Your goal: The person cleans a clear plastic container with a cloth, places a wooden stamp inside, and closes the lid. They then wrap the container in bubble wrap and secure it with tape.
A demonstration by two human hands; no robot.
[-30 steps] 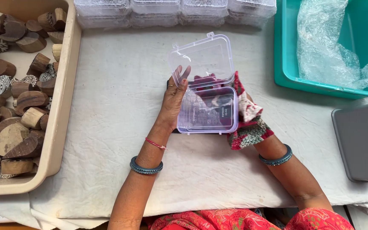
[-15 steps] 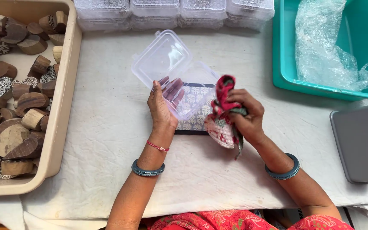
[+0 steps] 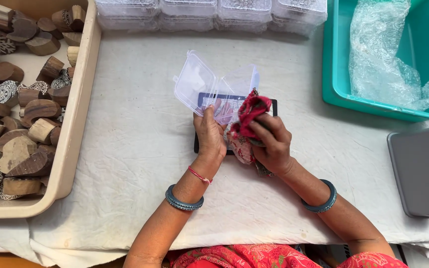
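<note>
A: Is it bright here?
B: Yes. Soft, even light fills the white cloth, and the shadows are small and pale.
A: Any shine?
B: A little on the clear box and the plastic wrap.
A: Blurry?
B: No, mostly sharp.

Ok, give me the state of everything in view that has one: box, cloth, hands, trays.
Clear plastic box: lid open, held tilted above the table.
Left hand: gripping the box.
Right hand: clutching the cloth.
Red patterned cloth: bunched, pressed against the box.
Beige tray: holds many wooden blocks.
Teal tray: holds crumpled plastic wrap.
Stacked clear boxes: closed.
</note>
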